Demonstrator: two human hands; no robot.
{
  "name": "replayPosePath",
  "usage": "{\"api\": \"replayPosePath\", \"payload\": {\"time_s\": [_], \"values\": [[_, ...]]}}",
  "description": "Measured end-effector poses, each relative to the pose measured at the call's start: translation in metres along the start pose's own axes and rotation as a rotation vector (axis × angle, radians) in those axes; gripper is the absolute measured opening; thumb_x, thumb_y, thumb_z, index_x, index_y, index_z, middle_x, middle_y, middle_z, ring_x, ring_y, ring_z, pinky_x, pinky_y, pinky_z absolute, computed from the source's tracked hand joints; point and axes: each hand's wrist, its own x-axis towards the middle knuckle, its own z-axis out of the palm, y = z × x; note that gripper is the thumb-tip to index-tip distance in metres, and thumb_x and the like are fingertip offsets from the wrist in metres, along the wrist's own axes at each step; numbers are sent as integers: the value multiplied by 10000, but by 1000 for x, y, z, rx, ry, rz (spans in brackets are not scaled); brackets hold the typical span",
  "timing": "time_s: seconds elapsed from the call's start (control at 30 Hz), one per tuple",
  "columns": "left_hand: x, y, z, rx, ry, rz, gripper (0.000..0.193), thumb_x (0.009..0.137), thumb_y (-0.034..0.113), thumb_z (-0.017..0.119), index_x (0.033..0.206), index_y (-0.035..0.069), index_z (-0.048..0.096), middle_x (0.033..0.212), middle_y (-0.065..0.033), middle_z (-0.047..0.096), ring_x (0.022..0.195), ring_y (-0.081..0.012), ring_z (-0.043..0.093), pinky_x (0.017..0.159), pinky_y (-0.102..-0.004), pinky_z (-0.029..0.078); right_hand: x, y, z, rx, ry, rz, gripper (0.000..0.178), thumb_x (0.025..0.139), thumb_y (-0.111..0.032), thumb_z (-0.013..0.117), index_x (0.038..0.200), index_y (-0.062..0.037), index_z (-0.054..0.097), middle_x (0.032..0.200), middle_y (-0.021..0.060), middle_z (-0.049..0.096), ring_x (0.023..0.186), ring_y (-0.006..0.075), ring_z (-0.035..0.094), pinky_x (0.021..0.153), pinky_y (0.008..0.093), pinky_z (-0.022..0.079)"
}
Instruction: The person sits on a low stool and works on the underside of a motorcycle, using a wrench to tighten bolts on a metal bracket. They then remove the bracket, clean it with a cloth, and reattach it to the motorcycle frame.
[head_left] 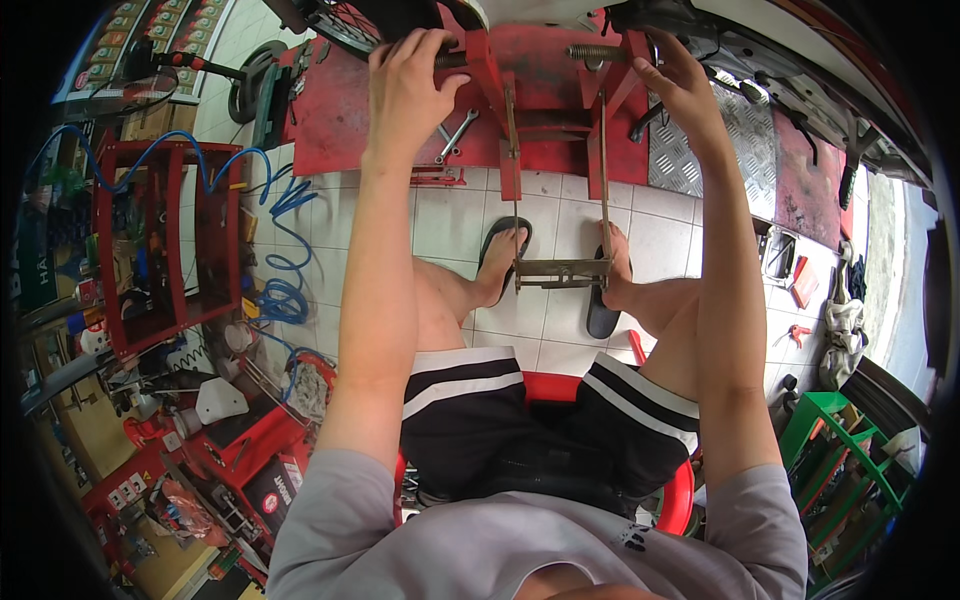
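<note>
At the far end of the red work stand stands a red clamp frame (487, 75) with two uprights. A threaded clamp screw (452, 61) passes into its left upright; my left hand (408, 90) is curled over the outer end of it, thumb apart. On the other side, my right hand (683, 85) has its fingers round the outer end of another clamp screw (588, 52), beside the right upright (628, 75). Both hands partly hide what they grip. Two thin rods run from the frame toward me to a metal crossbar (562, 270) between my feet.
A motorcycle wheel (345, 25) and bodywork hang over the far edge. Wrenches (458, 135) lie on the red stand (340, 120). A coiled blue air hose (285, 290) trails beside a red rack (170, 240) at left. A green metal frame (825, 450) stands at right.
</note>
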Motion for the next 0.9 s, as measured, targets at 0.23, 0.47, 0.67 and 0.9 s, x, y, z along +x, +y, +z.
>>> {"api": "replayPosePath", "payload": {"time_s": [0.23, 0.47, 0.67, 0.9], "values": [[1, -3, 9, 28, 61, 53, 255, 783, 90, 727, 1020, 77, 637, 941, -41, 682, 900, -273, 641, 930, -424, 408, 1, -3, -4, -13, 11, -28, 516, 944, -272, 682, 1397, -87, 519, 1201, 29, 646, 984, 111, 594, 887, 298, 469], [1, -3, 4, -60, 7, 38, 256, 788, 95, 724, 1027, 81, 632, 951, -63, 696, 920, -277, 652, 941, -424, 409, 0, -1, -1, -23, 44, -15, 515, 941, -267, 682, 1400, -92, 525, 1212, 31, 644, 983, 116, 599, 879, 296, 472], [3, -3, 6, 19, 38, 33, 257, 774, 106, 738, 1020, 105, 664, 970, -21, 691, 957, -249, 640, 984, -430, 376, 1, -2, -1, -39, 25, -26, 510, 943, -265, 679, 1399, -95, 526, 1187, 36, 658, 990, 119, 606, 890, 299, 469], [0, -2, 5, 42, 62, 39, 242, 761, 127, 738, 1000, 113, 697, 950, -11, 678, 959, -233, 622, 1001, -441, 356, 0, -2, 0, 17, 17, -37, 500, 946, -267, 677, 1391, -95, 527, 1164, 19, 658, 982, 113, 598, 883, 291, 466]]}}
